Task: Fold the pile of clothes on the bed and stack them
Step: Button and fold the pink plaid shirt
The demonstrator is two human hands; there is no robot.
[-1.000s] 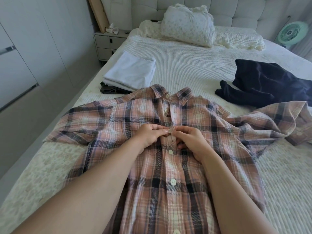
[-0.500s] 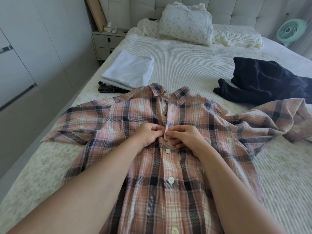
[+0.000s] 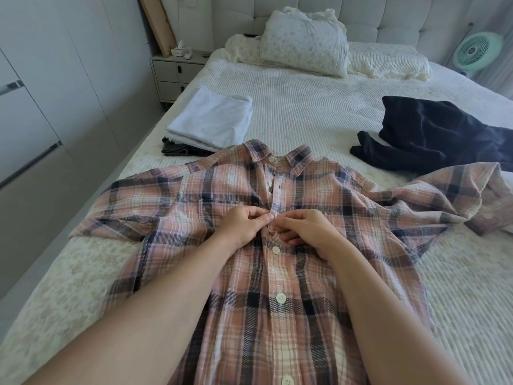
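The plaid shirt (image 3: 277,273) lies flat on the bed (image 3: 319,112), your left hand (image 3: 244,223) and right hand (image 3: 308,232) pinching its placket, probably buttoning, with a folded stack (image 3: 211,120) done and dark clothes (image 3: 444,134) left.

Home bedroom: bed (image 3: 319,112), tufted headboard (image 3: 388,20), pillows (image 3: 305,48), nightstand (image 3: 175,73), wardrobe doors (image 3: 41,120).

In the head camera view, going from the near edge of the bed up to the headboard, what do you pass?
Pink plaid button-up shirt with left hand and right hand pinching its placket → folded white garment stack → floral white pillow → grey tufted headboard.
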